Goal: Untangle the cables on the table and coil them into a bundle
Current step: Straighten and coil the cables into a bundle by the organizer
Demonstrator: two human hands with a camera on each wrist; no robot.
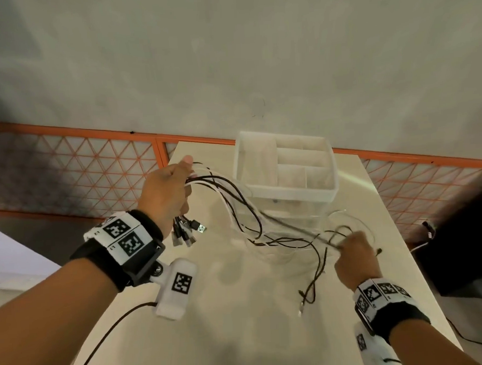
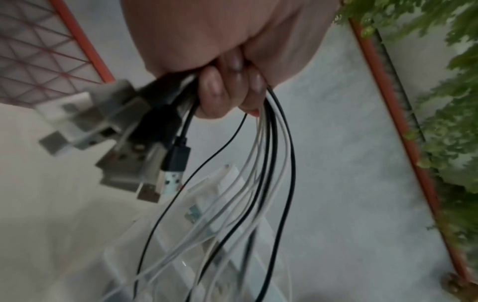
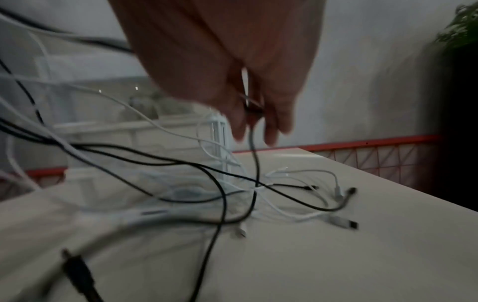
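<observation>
Several black and white USB cables [image 1: 235, 199] hang in a tangle between my two hands above the beige table [image 1: 242, 335]. My left hand [image 1: 178, 185] is raised at the left and grips the bundle just above the plugs. The USB plugs [image 1: 189, 234] dangle below its fist. In the left wrist view the curled fingers [image 2: 214, 92] wrap the cables [image 2: 276, 163] beside the plugs [image 2: 145, 151]. My right hand [image 1: 352, 253] is lower at the right. It pinches a black cable [image 3: 254, 151] between its fingers [image 3: 274, 122]. Loose cable ends [image 3: 336, 204] lie on the table.
A white compartment organizer [image 1: 290, 192] sits on a clear box at the back of the table, just behind the cables. A black object [image 1: 466, 240] stands off the table's right edge. An orange mesh fence [image 1: 79, 160] runs behind the table.
</observation>
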